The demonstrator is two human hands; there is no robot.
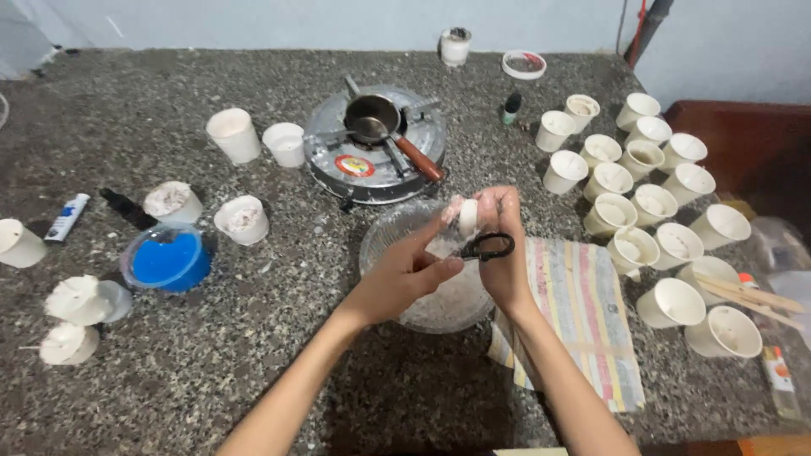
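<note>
- Left hand (404, 279) reaches forward over a glass bowl (384, 241), fingers closed around black-handled scissors (487, 247).
- Right hand (500, 245) curls upright, gripping a small white wax lump (467, 218).
- The lump, rounded and pale, sits above the bowl, near a striped cloth (583, 312).

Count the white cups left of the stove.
5: two beside the stove, two above the blue bowl, one at the table's left edge. Two white shapes lower left may be further cups.
</note>
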